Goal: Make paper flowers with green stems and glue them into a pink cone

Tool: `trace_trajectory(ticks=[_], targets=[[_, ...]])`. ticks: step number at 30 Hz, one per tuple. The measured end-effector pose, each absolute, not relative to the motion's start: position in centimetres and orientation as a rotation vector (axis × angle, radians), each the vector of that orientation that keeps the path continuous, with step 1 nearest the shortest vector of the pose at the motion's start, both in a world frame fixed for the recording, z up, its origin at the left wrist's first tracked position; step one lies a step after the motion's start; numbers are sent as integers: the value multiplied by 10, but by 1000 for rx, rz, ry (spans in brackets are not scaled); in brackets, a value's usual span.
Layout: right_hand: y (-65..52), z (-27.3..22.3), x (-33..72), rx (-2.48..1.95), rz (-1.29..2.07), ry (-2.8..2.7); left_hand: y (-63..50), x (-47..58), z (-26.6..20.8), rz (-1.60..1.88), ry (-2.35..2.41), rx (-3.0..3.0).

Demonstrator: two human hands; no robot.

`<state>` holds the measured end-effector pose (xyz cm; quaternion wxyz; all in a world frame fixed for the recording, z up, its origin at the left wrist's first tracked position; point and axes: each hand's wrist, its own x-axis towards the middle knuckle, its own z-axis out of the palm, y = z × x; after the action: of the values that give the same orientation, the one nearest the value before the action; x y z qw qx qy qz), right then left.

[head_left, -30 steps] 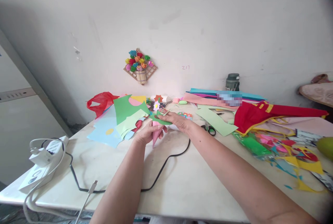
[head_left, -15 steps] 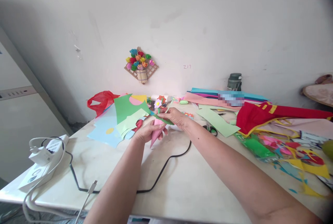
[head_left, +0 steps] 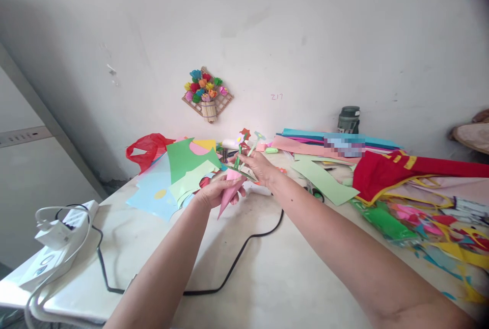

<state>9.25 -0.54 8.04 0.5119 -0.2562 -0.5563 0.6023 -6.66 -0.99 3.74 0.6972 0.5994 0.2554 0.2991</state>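
Observation:
My left hand (head_left: 219, 190) is wrapped round a pink paper cone (head_left: 231, 194), its tip pointing down toward the table. Paper flowers (head_left: 243, 138) on green stems rise from the cone's mouth, one red, one whitish with a yellow centre, and one pale green. My right hand (head_left: 254, 163) is closed on the stems just above the cone's mouth. A dark green paper piece lies across the cone's upper edge between my hands. My right fingertips are partly hidden behind the stems.
Cut paper sheets (head_left: 153, 191) and a red plastic bag (head_left: 147, 148) lie left. Scissors (head_left: 318, 195), a pale green strip (head_left: 324, 181), stacked paper (head_left: 305, 140), red cloth (head_left: 382, 173) and scraps (head_left: 454, 252) lie right. A black cable (head_left: 244, 247) crosses the front; a power strip (head_left: 57, 247) sits left.
The flowers now stand higher and more upright above the cone, with more of their stems showing. Both hands stay near the same place, and the view has shifted slightly.

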Motion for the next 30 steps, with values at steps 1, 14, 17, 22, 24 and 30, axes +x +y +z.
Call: trace_trajectory(ticks=[1,14,17,22,24,30], targets=[[-4,81,91,-609,1448,-1275,-9,-67,37,658,572,1336],[55,137,136,-706,1115,-1030,6,-92,37,589,763,1347],[74,152,163,-831,866,-1139,13,-102,41,648,766,1349],[109,143,191,-1355,349,-1488,23,-99,48,724,738,1356],[122,127,194,-1603,92,-1668,26,-95,47,729,719,1360],[149,71,185,-1969,-146,-2014,32,-91,33,766,712,1436]])
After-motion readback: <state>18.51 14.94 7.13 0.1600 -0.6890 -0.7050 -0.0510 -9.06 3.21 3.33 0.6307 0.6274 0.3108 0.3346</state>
